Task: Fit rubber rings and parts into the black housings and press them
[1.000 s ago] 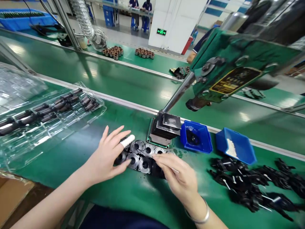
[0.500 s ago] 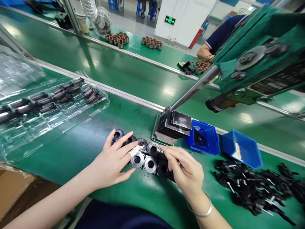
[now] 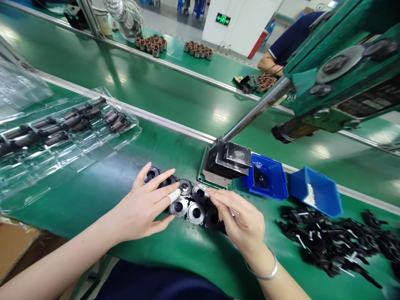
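Left hand: our left hand [image 3: 146,206] lies flat and spread, gripping nothing, its taped finger resting on the cluster of round black-and-silver metal discs [image 3: 187,204].
Right hand: our right hand [image 3: 242,223] pinches a thin white sliver; its fingertips [image 3: 210,192] touch the cluster's far right edge.
Discs: they lie between both hands, just past the fingertips, the row running left to right.
Nearer hand: we cannot separate them; both touch.
Beyond the right hand: a dark metal press block [image 3: 228,160] and two small blue plastic bins [image 3: 267,177].
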Action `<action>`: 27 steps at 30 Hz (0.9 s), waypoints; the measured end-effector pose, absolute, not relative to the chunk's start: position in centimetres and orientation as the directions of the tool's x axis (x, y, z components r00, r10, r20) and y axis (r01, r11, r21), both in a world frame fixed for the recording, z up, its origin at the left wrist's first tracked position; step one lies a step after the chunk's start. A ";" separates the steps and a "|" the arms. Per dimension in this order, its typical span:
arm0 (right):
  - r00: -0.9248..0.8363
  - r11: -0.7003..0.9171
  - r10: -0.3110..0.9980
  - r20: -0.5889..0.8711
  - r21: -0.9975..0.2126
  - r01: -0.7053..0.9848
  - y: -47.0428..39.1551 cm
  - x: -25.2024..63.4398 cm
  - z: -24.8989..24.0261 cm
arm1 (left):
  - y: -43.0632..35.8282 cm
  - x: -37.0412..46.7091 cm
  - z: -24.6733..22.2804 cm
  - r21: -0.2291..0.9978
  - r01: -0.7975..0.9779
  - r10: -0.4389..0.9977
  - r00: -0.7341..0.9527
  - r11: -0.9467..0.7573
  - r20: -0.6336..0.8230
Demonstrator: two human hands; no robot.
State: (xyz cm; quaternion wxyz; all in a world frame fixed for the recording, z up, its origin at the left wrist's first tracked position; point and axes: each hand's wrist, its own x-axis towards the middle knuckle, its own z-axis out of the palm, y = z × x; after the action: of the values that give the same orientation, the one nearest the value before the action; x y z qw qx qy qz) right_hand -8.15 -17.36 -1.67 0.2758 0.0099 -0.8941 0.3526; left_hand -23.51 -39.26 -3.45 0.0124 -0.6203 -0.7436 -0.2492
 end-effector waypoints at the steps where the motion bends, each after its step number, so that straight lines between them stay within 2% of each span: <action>1: -0.847 0.755 0.173 0.503 -0.620 -0.213 -17.4 -8.1 -1.6 | -39.3 -23.6 -3.4 0.362 0.927 0.916 -0.228 0.100 0.331; 13: -0.871 0.769 0.131 0.474 -0.603 -0.212 -17.5 -7.9 -1.5 | -39.3 -24.0 -3.5 0.291 0.954 0.939 -0.163 0.072 0.302; 27: -0.864 0.780 0.143 0.483 -0.592 -0.202 -17.7 -7.4 -0.9 | -39.5 -24.1 -3.5 0.324 0.943 0.943 -0.172 0.075 0.285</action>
State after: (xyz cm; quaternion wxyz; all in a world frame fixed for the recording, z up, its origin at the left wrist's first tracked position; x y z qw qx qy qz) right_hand -7.42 -17.66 -0.86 0.2602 0.0164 -0.9069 0.3310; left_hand -24.06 -39.50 -3.54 0.0004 -0.6433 -0.7330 -0.2211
